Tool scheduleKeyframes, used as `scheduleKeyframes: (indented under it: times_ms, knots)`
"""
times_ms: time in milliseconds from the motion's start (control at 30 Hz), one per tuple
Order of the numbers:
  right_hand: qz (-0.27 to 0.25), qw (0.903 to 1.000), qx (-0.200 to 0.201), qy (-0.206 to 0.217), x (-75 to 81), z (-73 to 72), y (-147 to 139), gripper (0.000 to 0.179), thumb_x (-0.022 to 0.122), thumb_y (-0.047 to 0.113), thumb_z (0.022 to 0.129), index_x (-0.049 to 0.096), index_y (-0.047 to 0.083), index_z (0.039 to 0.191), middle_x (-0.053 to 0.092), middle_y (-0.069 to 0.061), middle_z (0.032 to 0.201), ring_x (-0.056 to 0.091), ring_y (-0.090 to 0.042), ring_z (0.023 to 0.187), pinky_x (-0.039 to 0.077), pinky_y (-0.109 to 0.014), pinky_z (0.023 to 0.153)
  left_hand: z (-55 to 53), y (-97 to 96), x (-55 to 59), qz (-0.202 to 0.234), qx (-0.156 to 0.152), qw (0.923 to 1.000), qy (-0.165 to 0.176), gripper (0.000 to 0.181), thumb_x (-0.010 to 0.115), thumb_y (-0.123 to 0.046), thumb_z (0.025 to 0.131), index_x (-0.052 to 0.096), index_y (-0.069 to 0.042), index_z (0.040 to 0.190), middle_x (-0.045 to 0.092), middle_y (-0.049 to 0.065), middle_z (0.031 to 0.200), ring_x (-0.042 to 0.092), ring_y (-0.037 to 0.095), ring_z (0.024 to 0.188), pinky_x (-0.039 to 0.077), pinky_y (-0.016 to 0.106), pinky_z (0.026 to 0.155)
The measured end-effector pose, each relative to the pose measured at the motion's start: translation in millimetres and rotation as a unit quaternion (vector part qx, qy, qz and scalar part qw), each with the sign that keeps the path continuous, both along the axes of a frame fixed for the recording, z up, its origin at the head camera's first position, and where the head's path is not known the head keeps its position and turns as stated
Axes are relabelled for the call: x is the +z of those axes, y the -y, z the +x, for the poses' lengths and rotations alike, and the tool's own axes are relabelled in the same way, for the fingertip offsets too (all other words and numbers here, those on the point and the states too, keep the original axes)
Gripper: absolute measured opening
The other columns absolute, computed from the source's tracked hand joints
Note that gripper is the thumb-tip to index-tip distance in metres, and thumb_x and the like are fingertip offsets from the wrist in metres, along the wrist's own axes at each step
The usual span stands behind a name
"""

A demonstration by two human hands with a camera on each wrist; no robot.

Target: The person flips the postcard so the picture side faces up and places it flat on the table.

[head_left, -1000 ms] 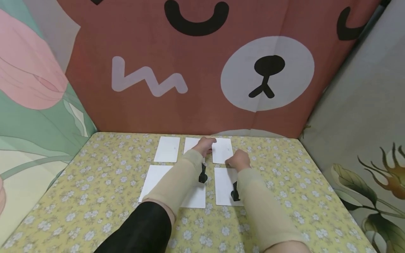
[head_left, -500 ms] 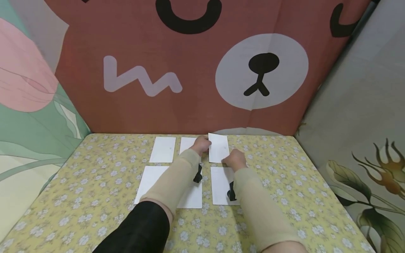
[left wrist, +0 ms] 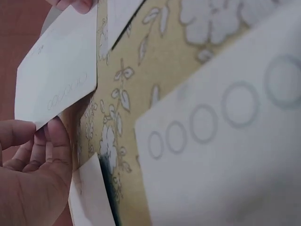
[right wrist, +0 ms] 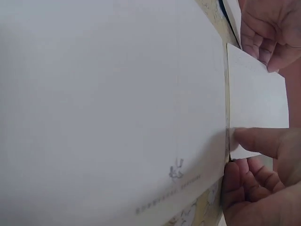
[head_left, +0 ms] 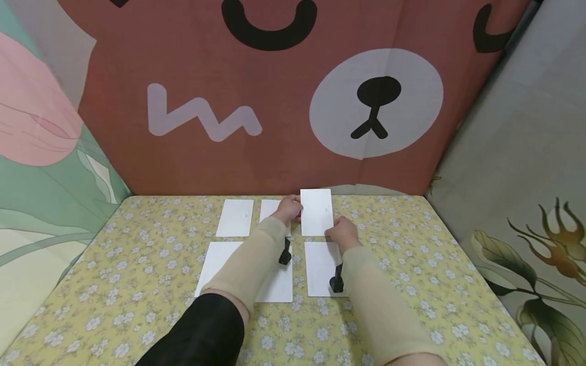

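Observation:
A white card point(head_left: 317, 213) is raised at its far edge, tilted up from the back of the table. My left hand point(head_left: 289, 209) pinches its left corner, thumb above and fingers beneath, as the left wrist view shows on the card point(left wrist: 61, 61). On the lower right corner, my right hand point(head_left: 345, 234) pinches it between thumb and fingers; the right wrist view shows this hand point(right wrist: 263, 179) with the thumb on top. A row of small printed ovals runs along the card near my left fingers. A front right card point(head_left: 320, 269) lies flat below, partly covered by my right wrist.
More white cards lie flat: one at back left point(head_left: 235, 217), one in the back middle point(head_left: 269, 209) partly behind my left hand, and white paper at front left point(head_left: 222, 259) under my left forearm. A yellow floral cloth point(head_left: 151, 284) covers the table; a bear-patterned backdrop point(head_left: 206, 162) stands behind.
The card's far edge has risen from lying flat to tilted up. My left hand has shifted slightly to its left edge; my right hand stays at the lower right corner.

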State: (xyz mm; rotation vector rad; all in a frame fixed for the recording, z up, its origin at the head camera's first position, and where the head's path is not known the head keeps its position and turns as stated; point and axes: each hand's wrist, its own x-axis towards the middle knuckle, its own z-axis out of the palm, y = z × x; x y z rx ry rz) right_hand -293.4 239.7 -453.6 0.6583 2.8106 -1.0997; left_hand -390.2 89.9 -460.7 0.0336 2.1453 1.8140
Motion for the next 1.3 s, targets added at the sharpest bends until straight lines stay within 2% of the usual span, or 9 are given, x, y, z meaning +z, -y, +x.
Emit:
scheduleKeyframes:
  times_ms: [167,300,500,600,867,967,1100,1167,1300]
  knots:
    - [0.006,0.9999,-0.002,-0.008,-1.3,-2.1,-1,0.015,0.064,0.002,0.088,0.061,-0.002,0.102,0.062,-0.016,0.099,0.057,-0.031,0.091,0.051,-0.040,0.081,-0.7,0.9,1.7,0.009,0.017,0.9997,-0.015,0.041,0.050,-0.002,0.104,0.053,0.001,0.145,0.054,0.007,0.095,0.048,0.014,0.070,0.048,0.030,0.067]
    - [-0.009,0.9999,-0.004,-0.010,-5.4,-3.6,-5,0.014,0.056,0.001,0.089,0.060,-0.001,0.103,0.062,-0.017,0.101,0.056,-0.031,0.090,0.050,-0.039,0.076,1.6,1.8,6.8,0.072,0.005,0.9974,0.000,0.038,0.049,-0.012,0.109,0.055,-0.002,0.145,0.055,0.005,0.098,0.052,0.014,0.075,0.049,0.029,0.068]
    - [-0.120,0.9926,0.011,-0.014,0.7,-2.1,-14,0.027,0.049,0.003,0.094,0.057,-0.002,0.120,0.058,-0.021,0.123,0.052,-0.033,0.104,0.047,-0.043,0.085,0.9,-0.3,14.3,0.235,-0.046,0.9676,0.080,0.038,0.038,-0.018,0.114,0.048,-0.001,0.146,0.056,0.006,0.098,0.053,0.014,0.075,0.047,0.027,0.066]
    - [-0.192,0.9810,0.014,-0.026,7.3,-2.1,-15,0.032,0.048,0.002,0.095,0.054,-0.002,0.126,0.055,-0.022,0.124,0.053,-0.031,0.100,0.045,-0.041,0.083,0.8,-3.0,16.5,0.254,-0.066,0.9610,0.088,0.037,0.039,-0.013,0.113,0.046,-0.003,0.148,0.060,0.005,0.099,0.058,0.014,0.077,0.049,0.025,0.064]
    - [-0.306,0.9513,0.026,-0.019,4.4,-6.8,-7,0.026,0.046,0.002,0.106,0.055,-0.005,0.130,0.058,-0.014,0.105,0.055,-0.016,0.077,0.049,-0.028,0.068,6.4,-11.9,20.1,0.264,-0.076,0.9558,0.104,0.028,0.035,-0.016,0.111,0.058,-0.005,0.098,0.059,0.003,0.089,0.057,0.015,0.081,0.048,0.029,0.075]
    - [-0.314,0.9486,0.035,-0.014,1.1,-8.3,-1,0.024,0.046,0.001,0.107,0.055,-0.007,0.127,0.058,-0.011,0.103,0.056,-0.014,0.078,0.048,-0.026,0.068,7.4,-10.7,21.6,0.267,-0.069,0.9548,0.110,0.031,0.035,-0.018,0.111,0.058,0.002,0.115,0.062,0.010,0.105,0.061,0.027,0.103,0.048,0.036,0.091]
    - [-0.321,0.9459,0.046,-0.005,0.7,-6.3,5,0.026,0.046,0.002,0.108,0.055,-0.009,0.129,0.060,-0.013,0.104,0.056,-0.015,0.080,0.046,-0.026,0.068,6.9,-5.2,23.3,0.282,-0.056,0.9520,0.106,0.044,0.039,-0.018,0.112,0.040,0.006,0.149,0.052,0.023,0.137,0.056,0.036,0.122,0.041,0.046,0.111]
    - [-0.325,0.9441,0.056,-0.003,1.7,-5.1,6,0.027,0.045,0.003,0.108,0.055,-0.009,0.130,0.061,-0.014,0.102,0.054,-0.015,0.077,0.044,-0.027,0.066,6.0,-2.0,24.1,0.288,-0.039,0.9517,0.098,0.046,0.043,-0.016,0.112,0.037,0.004,0.153,0.052,0.023,0.136,0.062,0.031,0.110,0.045,0.045,0.108]
    - [-0.351,0.9328,0.083,-0.006,2.8,-5.3,8,0.030,0.045,-0.001,0.106,0.054,-0.013,0.132,0.060,-0.011,0.090,0.050,-0.014,0.072,0.041,-0.026,0.063,3.8,3.2,25.7,0.289,-0.016,0.9537,0.080,0.044,0.050,-0.012,0.110,0.043,-0.002,0.152,0.058,0.010,0.109,0.065,0.015,0.077,0.057,0.032,0.081]
